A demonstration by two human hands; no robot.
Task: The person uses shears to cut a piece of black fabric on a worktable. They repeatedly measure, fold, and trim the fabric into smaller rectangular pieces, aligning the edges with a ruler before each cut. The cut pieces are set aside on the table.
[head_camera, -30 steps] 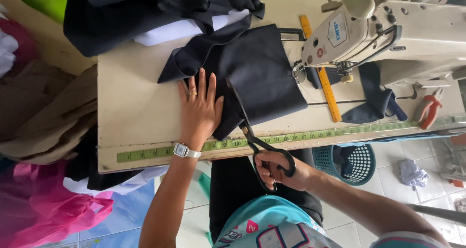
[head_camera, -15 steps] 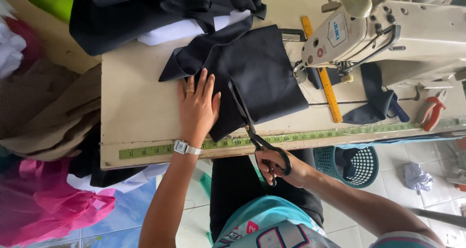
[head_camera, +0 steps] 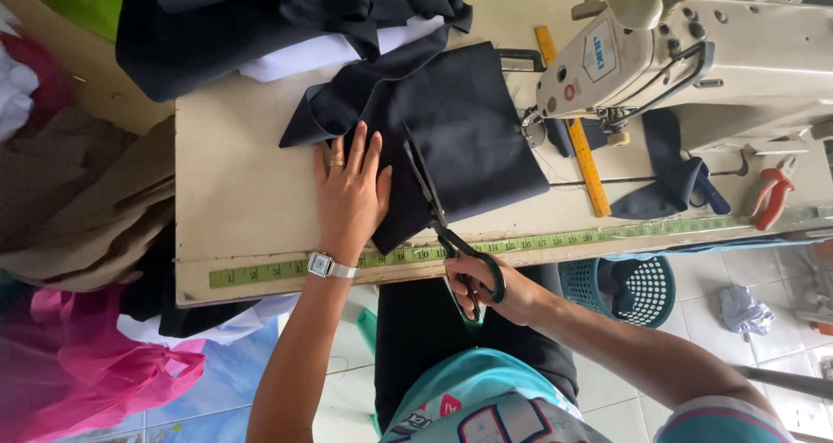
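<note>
Left hand [head_camera: 351, 196] flat, fingers spread, pinning dark fabric [head_camera: 468, 139] to tabletop [head_camera: 243, 200]. Right hand [head_camera: 490, 288] fingers gripping scissors [head_camera: 442, 217], blades in fabric.

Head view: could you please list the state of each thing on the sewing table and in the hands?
Left hand: flat, pressing the dark fabric.
Right hand: in the scissors' handles.
Scissors: blades open, cutting into the fabric.
Dark fabric: spread on the table, partly cut.
Tape measure: laid flat along the table edge.
Yellow ruler: lying flat under the sewing machine.
Orange pliers: lying untouched.
</note>
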